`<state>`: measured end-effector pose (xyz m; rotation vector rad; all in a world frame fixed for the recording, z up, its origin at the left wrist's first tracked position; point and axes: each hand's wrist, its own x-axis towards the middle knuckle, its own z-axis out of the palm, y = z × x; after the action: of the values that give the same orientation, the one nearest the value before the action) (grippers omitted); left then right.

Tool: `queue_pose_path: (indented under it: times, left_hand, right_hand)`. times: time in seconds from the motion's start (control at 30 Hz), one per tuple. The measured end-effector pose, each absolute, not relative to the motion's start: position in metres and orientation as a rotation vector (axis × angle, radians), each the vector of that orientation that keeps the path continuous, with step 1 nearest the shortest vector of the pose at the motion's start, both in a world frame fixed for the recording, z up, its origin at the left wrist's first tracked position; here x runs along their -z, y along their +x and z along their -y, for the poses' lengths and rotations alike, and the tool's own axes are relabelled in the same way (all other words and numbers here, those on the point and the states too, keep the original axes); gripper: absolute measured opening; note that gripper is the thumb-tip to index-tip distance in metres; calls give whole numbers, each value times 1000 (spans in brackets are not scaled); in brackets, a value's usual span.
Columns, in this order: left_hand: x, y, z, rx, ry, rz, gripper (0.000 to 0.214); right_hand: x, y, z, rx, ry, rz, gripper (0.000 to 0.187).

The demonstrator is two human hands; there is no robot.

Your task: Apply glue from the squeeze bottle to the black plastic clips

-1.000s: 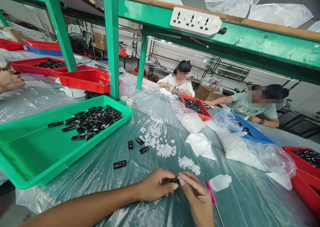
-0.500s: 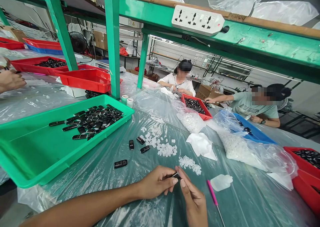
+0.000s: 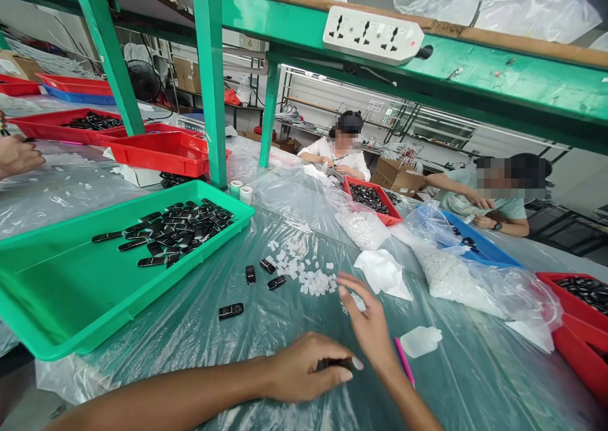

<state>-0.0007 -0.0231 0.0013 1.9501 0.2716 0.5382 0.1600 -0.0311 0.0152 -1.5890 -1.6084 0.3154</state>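
My left hand point(image 3: 297, 371) is closed around a small black plastic casing point(image 3: 327, 363), held just above the plastic-covered table; the fingers hide part of it. With fingers apart and nothing seen in them, my right hand point(image 3: 368, 326) reaches over the small translucent bits point(image 3: 360, 303), partly covering them. Its fingertips are beside a pile of white pieces point(image 3: 316, 283). One black casing point(image 3: 231, 311) lies to the left of the pile, and several like it lie around there. A pink-handled tool point(image 3: 403, 358) rests right of my right wrist, partly hidden by the forearm.
A green tray point(image 3: 57, 330) with a heap of black casings stands at the left. A flat translucent piece point(image 3: 422, 342) and bags of white parts point(image 3: 456, 285) lie to the right. Co-workers sit beyond red and blue trays. A green shelf frame point(image 3: 209, 83) crosses above.
My right hand has left the black casing and moved up to the white pieces, its fingers spreading. My left hand keeps the casing, slightly lower. One co-worker's arm has drawn back from the red tray.
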Motion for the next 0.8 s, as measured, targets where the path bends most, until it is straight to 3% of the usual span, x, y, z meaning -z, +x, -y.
queue_pose_path:
  times: [0.27,0.57,0.8]
  left_hand:
    - [-3,-7,21,-557,2048,-242,33]
    - [-1,-4,24,-558,1993,-281,35]
    - [5,-4,22,-409,1976,-290,32]
  right_hand:
    - [16,138,-40,-114,-1693,1904,23]
    - [29,129,-4,-28,-1745,1946,18]
    - [5,164,29,1,-1770,1846,23]
